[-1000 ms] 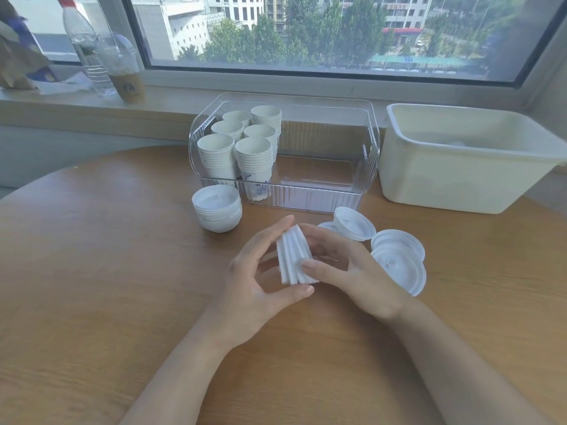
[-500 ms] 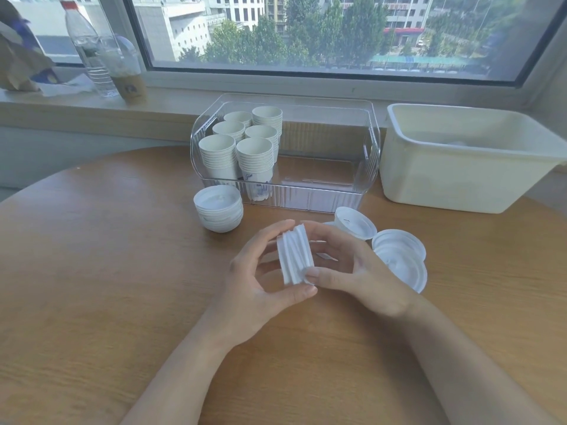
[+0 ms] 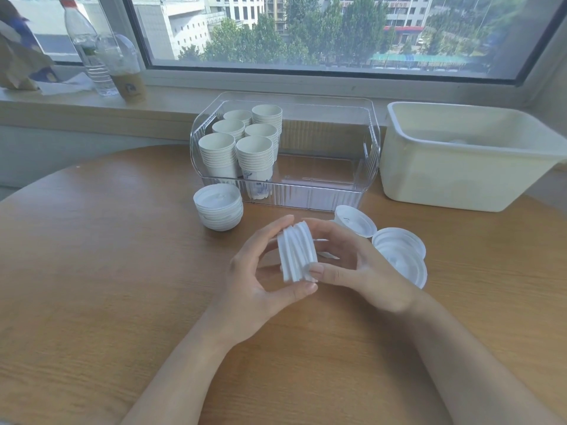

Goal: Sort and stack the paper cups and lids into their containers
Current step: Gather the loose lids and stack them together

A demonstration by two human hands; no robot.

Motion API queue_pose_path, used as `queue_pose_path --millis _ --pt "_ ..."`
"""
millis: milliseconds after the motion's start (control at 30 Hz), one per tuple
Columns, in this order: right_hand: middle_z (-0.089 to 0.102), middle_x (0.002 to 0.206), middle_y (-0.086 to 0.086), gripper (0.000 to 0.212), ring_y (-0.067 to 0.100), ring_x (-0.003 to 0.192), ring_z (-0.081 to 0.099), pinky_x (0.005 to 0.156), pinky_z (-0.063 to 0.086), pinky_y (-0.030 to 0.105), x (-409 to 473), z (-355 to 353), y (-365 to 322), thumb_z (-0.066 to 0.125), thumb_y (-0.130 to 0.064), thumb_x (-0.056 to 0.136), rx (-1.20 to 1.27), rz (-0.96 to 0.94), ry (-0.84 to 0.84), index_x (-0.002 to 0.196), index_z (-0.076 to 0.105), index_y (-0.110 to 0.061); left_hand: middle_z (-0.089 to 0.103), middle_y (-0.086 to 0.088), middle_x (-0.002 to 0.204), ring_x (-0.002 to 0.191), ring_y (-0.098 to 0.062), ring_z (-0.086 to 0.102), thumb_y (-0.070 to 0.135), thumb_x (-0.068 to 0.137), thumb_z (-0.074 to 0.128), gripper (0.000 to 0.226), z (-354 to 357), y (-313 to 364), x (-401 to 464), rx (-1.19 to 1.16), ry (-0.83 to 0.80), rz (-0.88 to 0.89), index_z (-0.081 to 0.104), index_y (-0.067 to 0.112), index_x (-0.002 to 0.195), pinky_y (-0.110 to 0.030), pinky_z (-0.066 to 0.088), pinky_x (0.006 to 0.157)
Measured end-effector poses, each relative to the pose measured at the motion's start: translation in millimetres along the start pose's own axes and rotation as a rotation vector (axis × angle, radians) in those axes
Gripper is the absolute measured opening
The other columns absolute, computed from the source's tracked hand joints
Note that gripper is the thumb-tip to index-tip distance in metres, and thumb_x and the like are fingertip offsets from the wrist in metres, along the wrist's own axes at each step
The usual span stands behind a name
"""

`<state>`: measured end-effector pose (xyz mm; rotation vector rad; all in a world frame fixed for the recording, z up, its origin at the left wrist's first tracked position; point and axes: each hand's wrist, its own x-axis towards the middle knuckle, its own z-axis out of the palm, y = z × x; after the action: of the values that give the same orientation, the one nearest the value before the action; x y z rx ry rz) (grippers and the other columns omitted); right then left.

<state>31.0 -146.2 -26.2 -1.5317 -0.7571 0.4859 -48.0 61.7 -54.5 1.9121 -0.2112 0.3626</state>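
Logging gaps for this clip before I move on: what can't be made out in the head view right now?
- Count of lids in the held lid stack: edge-on, partly covered by the left hand and right hand.
- Contents of the cream tub: its opaque front wall hides most of the floor; only a faint pale shape shows.
- Print on the front cup stack: blurred by the clear bin ribbing.
- Lid under the right hand's fingers: mostly covered.

Round wooden desk [image 3: 107, 271], clear bin [image 3: 371, 167] and cream tub [image 3: 445, 191] set side by side at its far edge, a stack of white lids [image 3: 218, 211] placed just before the bin, loose lids [image 3: 399, 256] laid before the gap between both containers.
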Motion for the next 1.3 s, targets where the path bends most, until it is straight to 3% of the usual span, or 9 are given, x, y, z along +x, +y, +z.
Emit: queue_pose_path --millis 267,500,733,933,1133,1300 --pt "0.063 0.137 0.012 0.058 0.028 0.128 0.062 0.105 0.052 0.035 -0.8 -0.1 0.1 0.077 -0.01 0.087 0.023 0.018 0.004 0.141 0.055 -0.01 0.059 0.012 0.15 0.143 -0.018 0.052 0.047 0.073 0.094 0.093 1.5 1.5 -0.1 -0.024 -0.008 0.006 0.047 0.046 0.153 -0.044 0.057 0.105" --pt "0.062 0.133 0.01 0.052 0.025 0.124 0.064 0.099 0.053 0.029 1.3 9.4 3.1 0.078 -0.01 0.085 0.038 -0.02 0.11 0.132 0.056 -0.013 0.06 0.016 0.146 0.14 -0.012 0.055 0.046 0.07 0.095 0.094 2.6 3.3 0.5 -0.042 0.056 0.019 0.049 0.046 0.152 -0.023 0.057 0.098" --pt "0.066 0.129 0.006 0.052 0.019 0.12 0.066 0.096 0.053 0.022 0.6 11.4 1.5 0.081 -0.008 0.089 0.012 -0.022 0.124 0.135 0.059 -0.019 0.061 0.012 0.146 0.138 -0.016 0.058 0.042 0.076 0.093 0.086 2.2 4.5 0.4 -0.045 0.02 0.029 0.05 0.044 0.15 -0.029 0.058 0.1" --pt "0.065 0.138 0.005 0.06 0.023 0.129 0.064 0.11 0.051 0.037 0.5 1.6 -0.5 0.077 -0.02 0.091 -0.041 0.014 0.036 0.146 0.054 -0.019 0.06 0.009 0.148 0.14 -0.021 0.055 0.043 0.077 0.093 0.085 0.8 2.7 0.0 -0.037 0.005 0.025 0.05 0.042 0.151 -0.038 0.058 0.102" --pt "0.067 0.137 0.006 0.056 0.026 0.13 0.063 0.111 0.051 0.043 -0.3 -1.4 1.9 0.074 -0.019 0.096 -0.055 0.015 -0.06 0.148 0.055 -0.021 0.06 0.011 0.146 0.141 -0.019 0.055 0.04 0.076 0.094 0.086 2.6 2.8 -1.0 -0.03 -0.022 0.033 0.05 0.045 0.15 -0.027 0.057 0.102" --pt "0.069 0.136 -0.005 0.059 0.015 0.13 0.063 0.109 0.052 0.035 -1.0 -3.5 5.4 0.078 -0.032 0.092 -0.166 0.012 -0.002 0.147 0.058 -0.023 0.06 0.015 0.141 0.137 -0.018 0.056 0.041 0.078 0.091 0.08 2.7 3.7 -2.1 0.024 0.006 0.035 0.051 0.043 0.148 -0.027 0.058 0.098"
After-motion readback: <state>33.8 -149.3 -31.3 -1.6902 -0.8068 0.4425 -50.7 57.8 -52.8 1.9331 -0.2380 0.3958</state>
